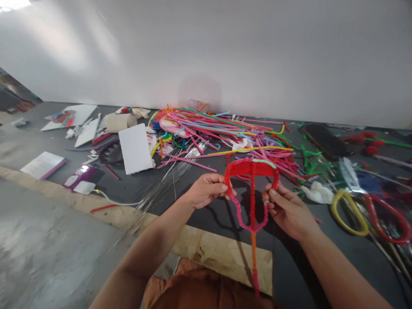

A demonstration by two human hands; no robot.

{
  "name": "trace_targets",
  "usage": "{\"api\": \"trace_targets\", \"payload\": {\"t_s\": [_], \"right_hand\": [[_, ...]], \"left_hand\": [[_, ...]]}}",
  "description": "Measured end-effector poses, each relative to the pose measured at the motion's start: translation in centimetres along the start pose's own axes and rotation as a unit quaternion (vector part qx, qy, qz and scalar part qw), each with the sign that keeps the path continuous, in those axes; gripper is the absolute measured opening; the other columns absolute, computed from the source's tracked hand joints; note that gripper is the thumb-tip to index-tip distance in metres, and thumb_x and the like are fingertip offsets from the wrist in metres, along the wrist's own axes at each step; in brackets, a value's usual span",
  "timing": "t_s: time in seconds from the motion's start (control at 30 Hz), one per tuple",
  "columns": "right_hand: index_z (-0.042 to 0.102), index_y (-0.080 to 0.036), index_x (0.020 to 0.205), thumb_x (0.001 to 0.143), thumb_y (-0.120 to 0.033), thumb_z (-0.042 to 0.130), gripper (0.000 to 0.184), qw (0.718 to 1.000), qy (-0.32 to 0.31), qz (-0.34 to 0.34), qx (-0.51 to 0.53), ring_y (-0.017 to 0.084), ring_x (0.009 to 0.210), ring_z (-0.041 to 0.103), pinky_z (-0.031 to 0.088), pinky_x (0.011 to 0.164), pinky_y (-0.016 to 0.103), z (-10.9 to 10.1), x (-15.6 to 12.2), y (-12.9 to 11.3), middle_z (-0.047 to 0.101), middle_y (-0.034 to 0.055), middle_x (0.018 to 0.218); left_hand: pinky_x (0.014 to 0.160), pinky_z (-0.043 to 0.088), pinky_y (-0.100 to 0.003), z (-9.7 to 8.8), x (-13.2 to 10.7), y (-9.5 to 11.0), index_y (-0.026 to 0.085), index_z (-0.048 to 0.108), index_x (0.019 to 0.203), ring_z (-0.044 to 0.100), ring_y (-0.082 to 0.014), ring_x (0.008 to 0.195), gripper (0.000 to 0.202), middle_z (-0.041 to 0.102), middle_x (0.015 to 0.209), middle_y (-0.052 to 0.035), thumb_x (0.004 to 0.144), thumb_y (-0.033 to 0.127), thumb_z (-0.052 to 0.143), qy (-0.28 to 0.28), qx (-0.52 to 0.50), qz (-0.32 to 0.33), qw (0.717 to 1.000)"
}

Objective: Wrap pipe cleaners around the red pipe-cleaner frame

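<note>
Between my two hands a pipe cleaner figure (252, 197) is held up above the near edge of the table. It has a red curved top band with a pale green stretch, pink twisted loops below, and a straight stem running from red through orange to pink. My left hand (210, 189) pinches its left side, where the red meets the pink. On the opposite side, my right hand (286, 206) grips the figure's right edge with thumb and fingers. The lower stem hangs free over the brown paper edging.
A heap of loose pipe cleaners (206, 128) lies along the wall. On the left are a white card (137, 148), a cardboard roll (120, 123) and a purple device (82, 176) with a cable. Yellow-handled scissors (349, 212) and a red handle (388, 219) lie to the right.
</note>
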State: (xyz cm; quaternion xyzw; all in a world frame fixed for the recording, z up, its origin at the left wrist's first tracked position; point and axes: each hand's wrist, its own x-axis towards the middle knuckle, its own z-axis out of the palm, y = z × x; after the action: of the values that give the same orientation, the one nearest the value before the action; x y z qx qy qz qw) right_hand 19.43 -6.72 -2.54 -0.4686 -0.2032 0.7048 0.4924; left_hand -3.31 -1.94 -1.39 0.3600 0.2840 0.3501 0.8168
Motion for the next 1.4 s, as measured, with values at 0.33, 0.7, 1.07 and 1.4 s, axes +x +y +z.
{"api": "trace_targets", "payload": {"t_s": [0.33,0.7,1.07,1.4], "right_hand": [[0.066,-0.020,0.077,0.058,-0.032,0.083,0.029,1.000,-0.002,0.006,0.005,0.003,0.049,0.046,0.037,0.043,0.011,-0.07,0.09,0.09,0.058,-0.0025,0.062],[0.066,-0.021,0.076,0.058,-0.032,0.082,0.027,1.000,0.005,-0.013,-0.003,0.005,0.047,0.046,0.039,0.041,0.015,0.03,-0.02,-0.21,0.056,-0.0024,0.062],[0.065,-0.021,0.078,0.059,-0.032,0.082,0.028,1.000,-0.002,-0.009,-0.006,0.003,0.048,0.045,0.037,0.043,0.013,-0.12,0.14,0.05,0.056,-0.0031,0.063],[0.066,-0.022,0.080,0.060,-0.030,0.081,0.027,0.999,-0.012,-0.025,-0.016,0.005,0.048,0.047,0.037,0.042,0.016,-0.33,-0.02,-0.36,0.060,-0.0015,0.066]], "left_hand": [[0.063,0.048,-0.026,-0.03,0.04,-0.09,0.010,0.067,0.072,0.061,-0.0109,0.052,0.025,0.070,0.067,-0.0067,0.060,0.027,0.080,0.014,-0.009,0.001,1.000],[0.067,0.050,-0.023,-0.17,-0.20,0.24,0.012,0.069,0.082,0.067,-0.0159,0.074,0.027,0.072,0.079,-0.0082,0.059,0.020,0.081,-0.017,0.030,-0.009,0.999],[0.067,0.048,-0.026,0.04,0.02,0.04,0.011,0.066,0.076,0.063,-0.0108,0.061,0.024,0.070,0.070,-0.0045,0.060,0.021,0.081,-0.005,0.029,-0.001,1.000],[0.062,0.047,-0.021,-0.76,0.50,-0.12,0.012,0.065,0.077,0.064,-0.0115,0.062,0.028,0.068,0.070,-0.0033,0.057,0.022,0.082,0.049,0.021,-0.014,0.998]]}}
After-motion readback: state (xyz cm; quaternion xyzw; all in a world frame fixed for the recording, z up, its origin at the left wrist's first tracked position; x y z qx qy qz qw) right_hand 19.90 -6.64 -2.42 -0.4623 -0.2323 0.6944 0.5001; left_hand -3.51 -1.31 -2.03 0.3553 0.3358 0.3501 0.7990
